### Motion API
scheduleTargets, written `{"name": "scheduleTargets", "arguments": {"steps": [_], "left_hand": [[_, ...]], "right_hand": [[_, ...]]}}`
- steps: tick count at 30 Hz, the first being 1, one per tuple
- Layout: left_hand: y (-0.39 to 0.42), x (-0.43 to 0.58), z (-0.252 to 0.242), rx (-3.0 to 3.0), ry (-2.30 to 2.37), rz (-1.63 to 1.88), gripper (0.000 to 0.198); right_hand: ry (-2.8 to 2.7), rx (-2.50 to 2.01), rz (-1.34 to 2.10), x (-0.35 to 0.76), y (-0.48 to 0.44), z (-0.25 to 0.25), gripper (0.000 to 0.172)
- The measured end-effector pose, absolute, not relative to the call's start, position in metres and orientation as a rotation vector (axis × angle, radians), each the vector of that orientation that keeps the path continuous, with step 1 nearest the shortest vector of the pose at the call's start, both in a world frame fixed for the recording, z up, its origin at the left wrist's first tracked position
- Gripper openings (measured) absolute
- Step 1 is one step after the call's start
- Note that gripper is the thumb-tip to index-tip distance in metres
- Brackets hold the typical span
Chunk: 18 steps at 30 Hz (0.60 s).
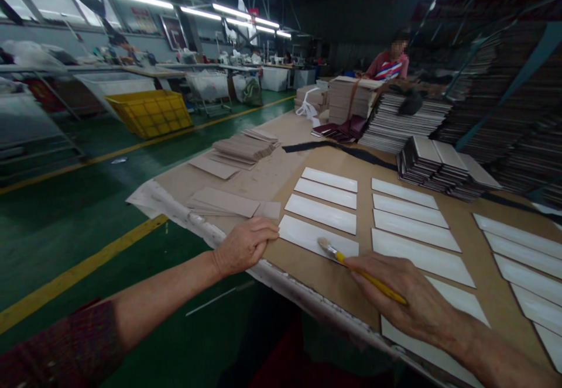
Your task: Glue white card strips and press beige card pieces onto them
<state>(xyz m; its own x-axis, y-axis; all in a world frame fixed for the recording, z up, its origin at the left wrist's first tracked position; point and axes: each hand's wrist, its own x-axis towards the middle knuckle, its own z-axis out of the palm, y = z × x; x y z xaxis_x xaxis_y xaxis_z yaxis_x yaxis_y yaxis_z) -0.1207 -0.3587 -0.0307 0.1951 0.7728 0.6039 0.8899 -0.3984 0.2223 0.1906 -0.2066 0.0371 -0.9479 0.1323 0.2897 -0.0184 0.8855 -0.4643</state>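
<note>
Currently right hand [413, 297] pinches a yellow brush [346, 259], bristles on the near white strip [307, 236] of the left column. Left hand [243, 244] lies flat, gripping nothing, just left of that strip by the table edge [281, 277]. Judgement: stroke lengthwise, lightly, inside the borders. Neighbour strips [415, 239] crowd the right; cardboard pile [222, 203] far-left.

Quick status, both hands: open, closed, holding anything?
Left hand: open, holds nothing, fingers pressed on the table edge beside the nearest white strip.
Right hand: closed on the yellow brush, bristles on that strip.
</note>
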Motion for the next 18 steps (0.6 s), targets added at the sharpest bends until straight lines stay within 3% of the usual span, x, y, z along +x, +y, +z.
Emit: {"name": "scheduleTargets", "arguments": {"steps": [11, 15, 18], "left_hand": [[-0.360, -0.121, -0.031, -2.310, -1.637, -0.960, 0.031], [-0.359, -0.121, -0.031, -2.298, -1.609, -0.983, 0.031], [-0.359, -0.120, -0.030, -2.282, -1.603, -0.994, 0.031]], "right_hand": [[-2.806, 0.049, 0.714, 0.135, -0.191, 0.043, 0.032], [-2.693, -0.460, 0.909, 0.174, -0.181, 0.057, 0.030], [-2.483, -0.891, 1.084, 0.195, -0.183, 0.062, 0.038]]}}
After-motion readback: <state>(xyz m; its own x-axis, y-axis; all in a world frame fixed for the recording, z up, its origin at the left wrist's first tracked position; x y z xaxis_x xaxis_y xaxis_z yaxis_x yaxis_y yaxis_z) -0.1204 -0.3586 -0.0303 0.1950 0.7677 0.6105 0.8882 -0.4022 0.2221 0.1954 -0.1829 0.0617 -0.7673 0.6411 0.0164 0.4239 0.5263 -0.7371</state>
